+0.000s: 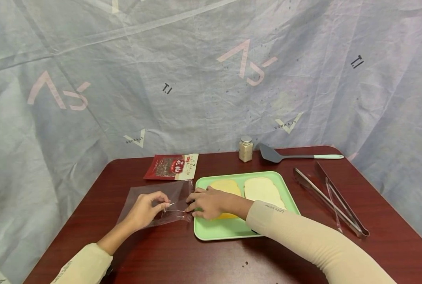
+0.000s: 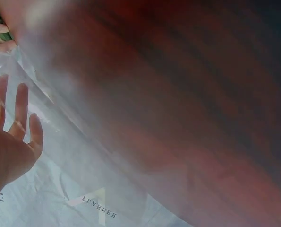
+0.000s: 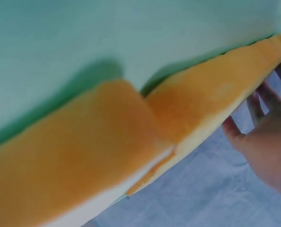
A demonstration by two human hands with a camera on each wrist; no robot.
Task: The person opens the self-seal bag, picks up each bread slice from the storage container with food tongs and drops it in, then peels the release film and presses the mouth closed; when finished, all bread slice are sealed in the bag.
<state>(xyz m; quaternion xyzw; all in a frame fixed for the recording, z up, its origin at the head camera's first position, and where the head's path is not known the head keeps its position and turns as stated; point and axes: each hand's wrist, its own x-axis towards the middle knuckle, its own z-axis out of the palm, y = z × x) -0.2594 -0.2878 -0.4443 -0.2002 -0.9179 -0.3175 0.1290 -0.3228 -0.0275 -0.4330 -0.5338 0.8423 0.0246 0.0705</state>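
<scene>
A clear plastic bag (image 1: 140,199) lies on the table, its mouth towards the tray. My left hand (image 1: 147,209) pinches the bag's film between thumb and forefinger; its other fingers are loosely spread in the left wrist view. My right hand (image 1: 209,203) reaches over a yellow-topped bread slice (image 1: 228,184), fingers spread, fingertips at the bag's mouth by the tray's left rim. Beside that slice lies a paler bread slice (image 1: 264,190). Both rest on a light green tray (image 1: 228,234). Their brown crusts (image 3: 97,146) show large in the right wrist view. My right hand partly hides the yellow-topped slice.
Behind the bag lies a red spice packet (image 1: 170,167). A glass seasoning jar (image 1: 245,150) and a grey spatula (image 1: 271,154) with a pale green handle are at the back edge. Metal tongs (image 1: 342,209) lie right of the tray on the dark red table (image 1: 154,258).
</scene>
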